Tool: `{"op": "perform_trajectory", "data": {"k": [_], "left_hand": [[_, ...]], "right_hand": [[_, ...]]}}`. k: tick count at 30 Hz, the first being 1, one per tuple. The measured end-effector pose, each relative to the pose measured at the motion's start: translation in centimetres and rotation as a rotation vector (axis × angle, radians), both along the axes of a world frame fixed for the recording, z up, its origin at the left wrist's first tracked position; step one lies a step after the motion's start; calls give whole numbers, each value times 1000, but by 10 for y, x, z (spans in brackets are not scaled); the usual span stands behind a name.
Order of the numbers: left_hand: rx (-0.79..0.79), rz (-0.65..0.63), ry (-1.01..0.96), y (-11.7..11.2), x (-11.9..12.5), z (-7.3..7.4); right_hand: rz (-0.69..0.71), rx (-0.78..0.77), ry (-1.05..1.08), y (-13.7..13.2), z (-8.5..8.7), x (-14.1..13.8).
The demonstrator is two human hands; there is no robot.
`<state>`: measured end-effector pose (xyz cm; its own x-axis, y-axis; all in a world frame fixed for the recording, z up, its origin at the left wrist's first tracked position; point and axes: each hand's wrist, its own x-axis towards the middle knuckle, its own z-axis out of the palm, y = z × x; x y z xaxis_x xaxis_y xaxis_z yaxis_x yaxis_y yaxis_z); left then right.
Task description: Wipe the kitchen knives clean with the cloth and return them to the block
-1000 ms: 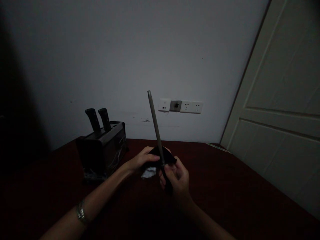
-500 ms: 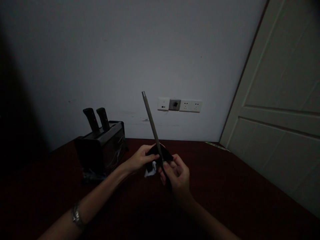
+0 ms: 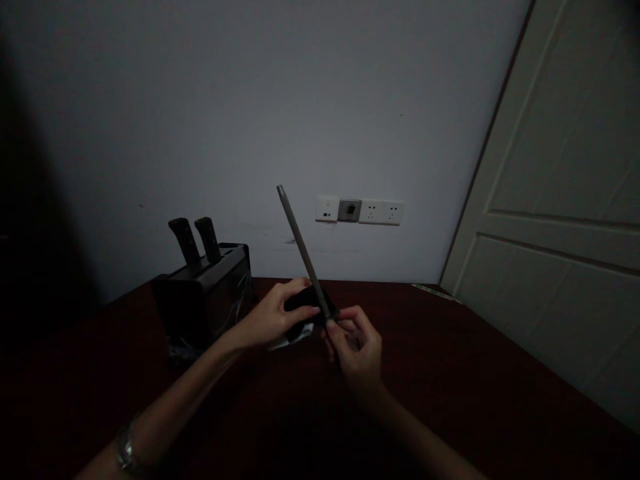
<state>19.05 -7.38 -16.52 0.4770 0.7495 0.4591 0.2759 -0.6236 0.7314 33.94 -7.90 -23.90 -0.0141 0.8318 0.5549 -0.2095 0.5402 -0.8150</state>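
Note:
My right hand [image 3: 357, 343] is closed round the dark handle of a sharpening steel [image 3: 303, 250]. Its grey rod slants up and to the left, with a shinier tip. My left hand [image 3: 280, 310] pinches a black cloth [image 3: 296, 300] against the rod's lower end, thumb in front. A white tag or scrap [image 3: 295, 337] hangs below the cloth. To the left of my hands stands a dark knife block [image 3: 200, 300] with two black-handled knives [image 3: 207, 239] in its slots. The steel's handle is mostly hidden in my right fingers.
A dark red tabletop [image 3: 425, 360] runs back to a pale wall [image 3: 300, 100] with a row of sockets [image 3: 383, 212]. On the right is a white panelled door [image 3: 555, 260]. A thin printed strip [image 3: 435, 292] lies along the table's back right edge.
My left hand has moved slightly left with the black cloth, and the white scrap has shifted left too. The steel leans a little further left. My right hand has barely moved.

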Motion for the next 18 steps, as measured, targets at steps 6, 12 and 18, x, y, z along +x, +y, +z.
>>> {"op": "perform_trajectory", "data": {"k": [6, 12, 18], "left_hand": [[95, 45, -22, -9, -15, 10], [222, 46, 128, -14, -11, 8], [325, 27, 287, -17, 1, 2]], "right_hand": [[-37, 32, 41, 5, 0, -1], [-57, 26, 11, 7, -4, -4], [-91, 61, -53, 9, -5, -1]]}}
